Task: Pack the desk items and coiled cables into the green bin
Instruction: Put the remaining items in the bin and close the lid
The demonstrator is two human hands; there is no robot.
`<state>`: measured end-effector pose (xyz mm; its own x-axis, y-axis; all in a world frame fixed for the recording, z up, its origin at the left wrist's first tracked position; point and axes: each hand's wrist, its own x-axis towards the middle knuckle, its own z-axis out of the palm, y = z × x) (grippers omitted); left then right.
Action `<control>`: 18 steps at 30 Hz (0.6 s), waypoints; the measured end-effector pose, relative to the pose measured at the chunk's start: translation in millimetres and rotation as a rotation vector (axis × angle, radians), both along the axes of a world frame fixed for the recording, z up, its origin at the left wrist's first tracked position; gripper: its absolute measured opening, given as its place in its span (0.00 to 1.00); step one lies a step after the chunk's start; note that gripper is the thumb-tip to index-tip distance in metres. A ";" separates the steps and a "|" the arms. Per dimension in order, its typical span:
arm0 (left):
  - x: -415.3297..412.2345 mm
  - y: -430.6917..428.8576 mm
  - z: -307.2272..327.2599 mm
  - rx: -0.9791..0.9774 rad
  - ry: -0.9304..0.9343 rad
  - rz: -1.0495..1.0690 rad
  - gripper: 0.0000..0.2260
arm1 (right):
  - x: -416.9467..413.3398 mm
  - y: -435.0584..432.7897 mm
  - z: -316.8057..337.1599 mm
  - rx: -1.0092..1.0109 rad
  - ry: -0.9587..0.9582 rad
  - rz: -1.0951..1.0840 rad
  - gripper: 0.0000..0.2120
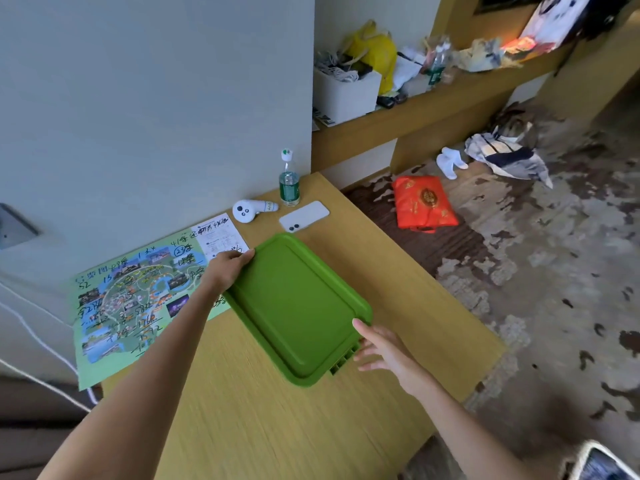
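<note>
A green bin (298,306) with its lid on lies on the wooden desk (242,410), its grid side wall showing at the near right corner. My left hand (228,268) grips the lid's far left edge, fingers curled over the rim. At the near right corner my right hand (381,348) touches the bin with its fingers spread. Behind the bin lie a white phone (304,216), a white controller (251,209) and a water bottle (289,180). No coiled cable shows on the desk.
A green map sheet (131,299) with handwriting and a white paper (221,235) lie left of the bin. White cords (38,341) hang at the left wall. A red bag (424,202) and clothes lie on the carpet right of the desk; a cluttered shelf stands behind.
</note>
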<state>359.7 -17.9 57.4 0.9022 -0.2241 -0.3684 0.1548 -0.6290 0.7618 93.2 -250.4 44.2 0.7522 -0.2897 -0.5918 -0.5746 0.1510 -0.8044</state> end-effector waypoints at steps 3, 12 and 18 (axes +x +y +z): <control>-0.2 1.1 -1.0 -0.027 0.005 -0.001 0.22 | -7.2 8.0 -3.4 0.064 -0.034 -0.017 0.24; -14.5 1.5 2.0 0.118 -0.145 -0.041 0.25 | -5.7 30.1 -1.0 -0.030 -0.072 -0.160 0.14; -34.4 18.0 6.5 0.146 -0.185 0.039 0.25 | 10.2 22.9 13.0 -0.374 -0.152 -0.184 0.13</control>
<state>325.3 0.1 63.9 0.9643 -0.1445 -0.2220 0.0472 -0.7308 0.6810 103.4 -227.5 57.2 0.7384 -0.6002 -0.3074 -0.4362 -0.0775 -0.8965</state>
